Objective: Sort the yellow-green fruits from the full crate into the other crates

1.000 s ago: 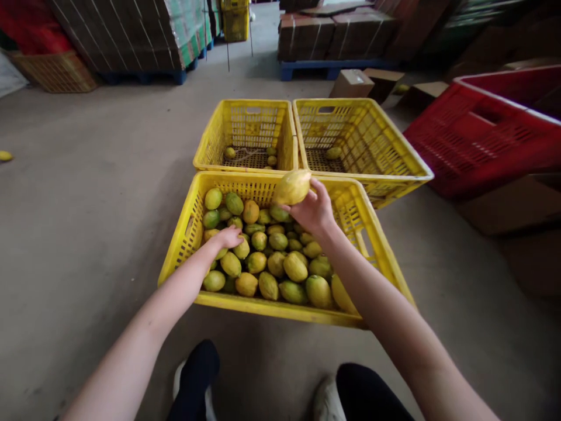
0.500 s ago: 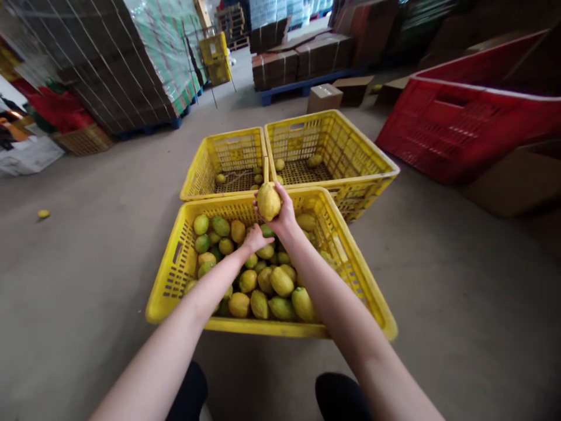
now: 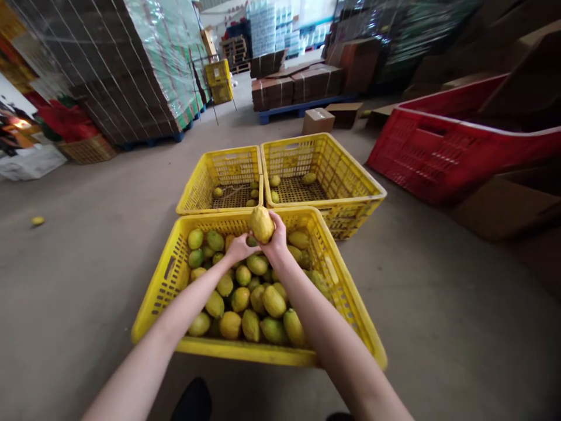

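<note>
One large yellow pear-shaped fruit (image 3: 262,225) was clamped between the thumb and fingers of the right hand (image 3: 277,235), raised above the far part of a yellow perforated plastic crate (image 3: 258,353). The left hand (image 3: 240,248) reached in just beside it, its thumb pointing toward the right hand; a small green rounded fruit (image 3: 251,241) showed at its fingertips, but whether they gripped it could not be told. Below both hands, many green and yellow oval fruits (image 3: 274,301) lay piled in that crate. Beyond its far rim stood two more crates side by side: a left yellow slatted crate (image 3: 187,190) with a few fruits, and a right yellow slatted crate (image 3: 353,204), also with a few. Farther right sat a red perforated plastic crate (image 3: 421,149); well to the left, a single small yellow fruit (image 3: 38,221) lay on the grey concrete floor (image 3: 87,257).
</note>
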The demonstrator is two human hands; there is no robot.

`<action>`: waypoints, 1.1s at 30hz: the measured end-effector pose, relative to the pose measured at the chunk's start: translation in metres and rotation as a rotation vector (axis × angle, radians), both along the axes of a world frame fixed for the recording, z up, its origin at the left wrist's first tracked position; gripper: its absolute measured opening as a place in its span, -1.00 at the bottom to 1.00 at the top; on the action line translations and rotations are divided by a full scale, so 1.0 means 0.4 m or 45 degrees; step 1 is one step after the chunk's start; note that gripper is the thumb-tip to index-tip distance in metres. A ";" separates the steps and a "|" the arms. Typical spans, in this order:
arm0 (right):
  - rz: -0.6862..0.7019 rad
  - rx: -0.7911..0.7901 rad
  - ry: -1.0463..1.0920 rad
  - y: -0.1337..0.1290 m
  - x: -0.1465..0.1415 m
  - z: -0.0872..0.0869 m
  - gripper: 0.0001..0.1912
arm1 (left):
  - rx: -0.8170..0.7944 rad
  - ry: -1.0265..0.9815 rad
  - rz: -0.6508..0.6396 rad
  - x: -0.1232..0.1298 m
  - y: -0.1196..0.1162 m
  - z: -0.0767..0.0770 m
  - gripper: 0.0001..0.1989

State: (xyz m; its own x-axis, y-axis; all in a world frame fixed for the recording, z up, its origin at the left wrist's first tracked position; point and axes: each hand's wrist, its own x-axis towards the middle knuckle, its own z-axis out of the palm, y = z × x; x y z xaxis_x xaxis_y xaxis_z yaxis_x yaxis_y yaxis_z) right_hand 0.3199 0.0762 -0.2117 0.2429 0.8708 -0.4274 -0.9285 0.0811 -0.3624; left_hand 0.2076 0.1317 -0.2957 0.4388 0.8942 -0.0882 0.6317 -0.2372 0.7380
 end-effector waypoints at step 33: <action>-0.039 0.073 -0.322 0.007 -0.035 -0.067 -0.82 | -0.615 -1.172 0.258 -0.087 -0.091 0.140 -0.42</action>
